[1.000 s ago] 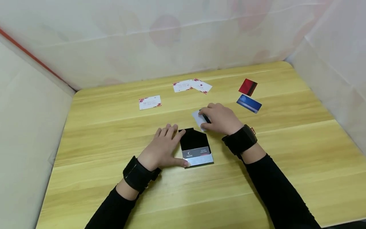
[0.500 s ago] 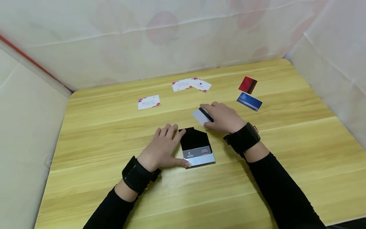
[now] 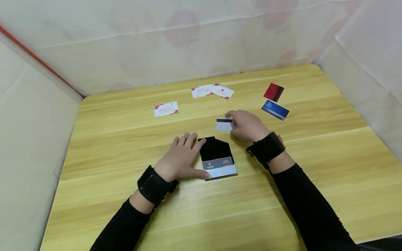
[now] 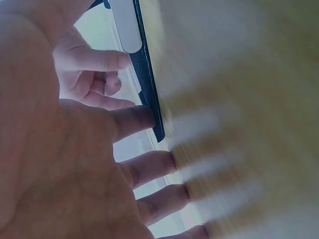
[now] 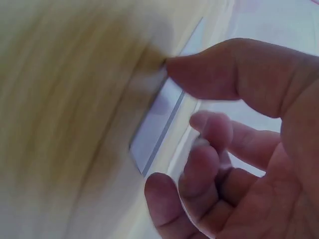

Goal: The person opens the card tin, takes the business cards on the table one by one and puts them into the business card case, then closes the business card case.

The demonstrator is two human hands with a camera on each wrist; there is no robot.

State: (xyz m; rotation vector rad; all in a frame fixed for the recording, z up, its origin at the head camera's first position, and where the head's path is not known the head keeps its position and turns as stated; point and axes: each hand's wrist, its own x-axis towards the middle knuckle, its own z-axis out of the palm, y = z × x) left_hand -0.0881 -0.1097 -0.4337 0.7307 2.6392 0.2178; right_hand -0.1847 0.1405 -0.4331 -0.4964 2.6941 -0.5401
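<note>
The card holder [image 3: 215,148] lies opened on the wood-grain table [image 3: 103,150], between the two hands but nearer to the left one. The white card [image 3: 223,127] lies flat on the table just beyond the far end of the holder, at the fingers of the right hand. Behind the table there is a pale wall [image 3: 110,42] with faint pink circles.

From the black sleeves [image 3: 309,205] and black wristbands [image 3: 268,148] come the hands. The left hand [image 3: 179,160] is spread along the left side of the holder: its thumb rests on the near left corner, its forefinger touches the far left corner, and the other fingers reach forward beside it. The right hand [image 3: 249,125] is over the right end of the white card. The right wrist view shows its thumb touching the edge of this card, with the forefinger well apart from the thumb and just beside one corner; the remaining fingers are loosely bent.

The holder has a black inside and a silvery near part, where a grey card [image 3: 216,163] with white lettering is showing. Farther back are three floral business cards [image 3: 166,109], one alone and two overlapping. To the right, a red card [image 3: 272,92] lies just beside a blue card [image 3: 275,110]. The smallest detail is the dark stripe [image 3: 224,120], which runs along the far edge of the white card.
</note>
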